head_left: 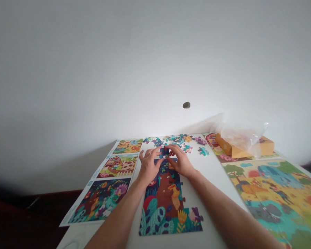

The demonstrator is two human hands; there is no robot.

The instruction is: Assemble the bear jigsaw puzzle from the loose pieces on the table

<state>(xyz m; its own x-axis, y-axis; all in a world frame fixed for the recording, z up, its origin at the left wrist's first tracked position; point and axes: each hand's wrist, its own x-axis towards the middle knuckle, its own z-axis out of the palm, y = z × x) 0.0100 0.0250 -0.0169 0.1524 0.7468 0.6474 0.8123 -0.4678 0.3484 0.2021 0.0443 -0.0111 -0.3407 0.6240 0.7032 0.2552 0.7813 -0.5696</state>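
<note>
Both my hands meet at the upper edge of a partly joined jigsaw puzzle (168, 193), which pictures a brown bear with a jar among dark leaves and flowers. Between my fingertips is a dark blue puzzle piece (165, 151). My left hand (149, 164) grips its left side, while my right hand (180, 162) grips the right side with bent fingers. Whether the piece touches the joined part is hard to make out. Just beyond my fingers lie several loose puzzle pieces (180, 139) in a scattered heap; one teal piece (203, 151) sits apart to the right.
On the left lies a printed sheet (93, 200) with three pictures, one matching the bear scene. At right is a finished animal puzzle (277, 197). Behind it, an orange box (266, 147) holds up a clear plastic bag (245, 133). A white wall (145, 69) borders the table's back.
</note>
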